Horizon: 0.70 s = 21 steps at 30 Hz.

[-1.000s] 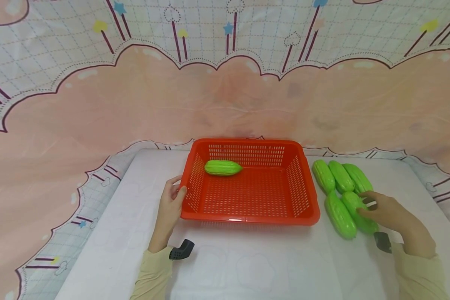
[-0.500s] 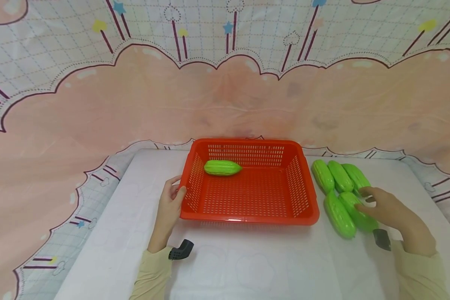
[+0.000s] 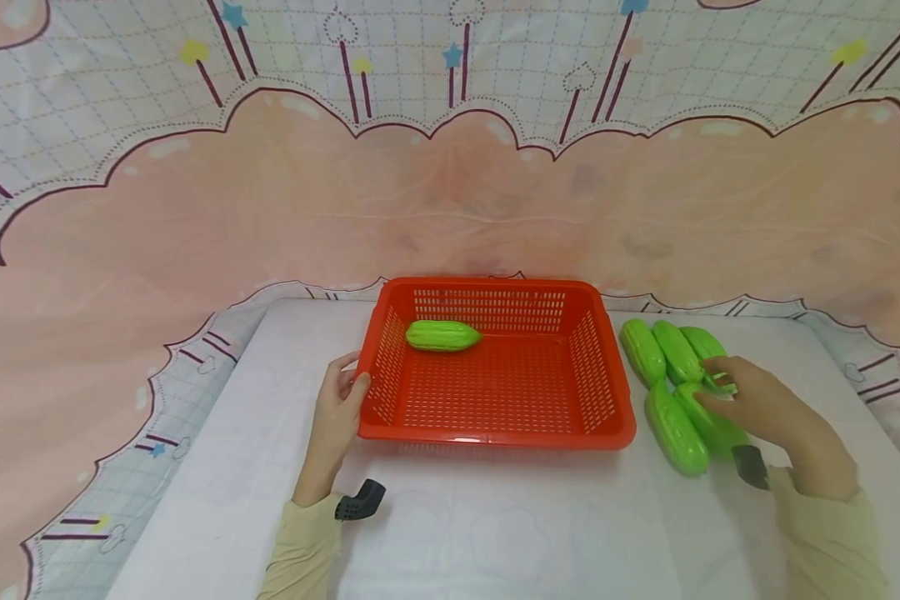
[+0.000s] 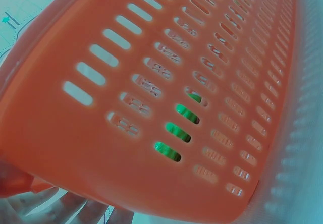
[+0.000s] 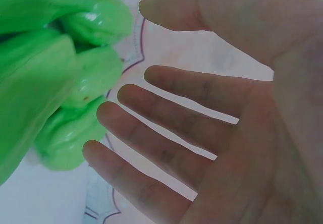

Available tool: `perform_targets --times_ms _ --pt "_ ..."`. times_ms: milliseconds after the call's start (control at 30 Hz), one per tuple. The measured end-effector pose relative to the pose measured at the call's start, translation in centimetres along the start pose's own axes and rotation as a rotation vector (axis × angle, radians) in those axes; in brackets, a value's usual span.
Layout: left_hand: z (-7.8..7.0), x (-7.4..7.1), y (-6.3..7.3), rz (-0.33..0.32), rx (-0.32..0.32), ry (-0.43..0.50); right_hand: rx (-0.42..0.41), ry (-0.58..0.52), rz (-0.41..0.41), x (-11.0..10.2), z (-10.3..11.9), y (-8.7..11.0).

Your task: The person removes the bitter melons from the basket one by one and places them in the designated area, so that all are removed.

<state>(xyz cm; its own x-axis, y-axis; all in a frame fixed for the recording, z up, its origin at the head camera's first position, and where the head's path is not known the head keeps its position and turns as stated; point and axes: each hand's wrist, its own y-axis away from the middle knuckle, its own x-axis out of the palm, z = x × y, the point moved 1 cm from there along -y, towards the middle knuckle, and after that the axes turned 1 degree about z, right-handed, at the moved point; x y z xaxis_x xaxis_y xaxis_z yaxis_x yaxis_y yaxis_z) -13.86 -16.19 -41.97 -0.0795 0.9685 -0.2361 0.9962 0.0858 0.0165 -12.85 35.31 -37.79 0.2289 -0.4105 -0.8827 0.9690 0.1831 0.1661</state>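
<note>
A red plastic basket (image 3: 495,441) with slotted walls stands on the white table. One ridged green gourd (image 3: 442,336) lies inside it, toward the back left. My left hand (image 3: 337,417) grips the basket's left rim, thumb on top and fingers outside. Through the slots in the left wrist view, bits of green (image 4: 177,132) show. Over the right-hand group of gourds, my right hand (image 3: 761,404) hovers with its fingers spread and nothing in them. Nearest beneath it is a green gourd (image 3: 711,423), partly covered by the hand. In the right wrist view the fingertips (image 5: 128,93) point toward several gourds (image 5: 30,82).
Three gourds (image 3: 677,350) form a back row right of the basket. Another gourd (image 3: 677,431) lies in front of them, close to the basket's right wall. A patterned pink and white cloth (image 3: 450,192) hangs behind the white table (image 3: 450,533).
My right hand has shifted slightly left and away from me over the gourds. My left hand keeps its hold on the basket rim. The whole head view has drifted a little.
</note>
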Motion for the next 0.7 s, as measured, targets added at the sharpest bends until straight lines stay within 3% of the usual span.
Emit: perform_targets --times_ms 333,700 --pt "-0.2 0.0 0.0 0.002 -0.016 0.006 -0.031 0.0 -0.007 -0.6 2.4 -0.8" --pt "-0.2 -0.1 -0.1 0.004 -0.017 -0.001 -0.123 -0.022 -0.047 -0.3 4.9 -1.2"
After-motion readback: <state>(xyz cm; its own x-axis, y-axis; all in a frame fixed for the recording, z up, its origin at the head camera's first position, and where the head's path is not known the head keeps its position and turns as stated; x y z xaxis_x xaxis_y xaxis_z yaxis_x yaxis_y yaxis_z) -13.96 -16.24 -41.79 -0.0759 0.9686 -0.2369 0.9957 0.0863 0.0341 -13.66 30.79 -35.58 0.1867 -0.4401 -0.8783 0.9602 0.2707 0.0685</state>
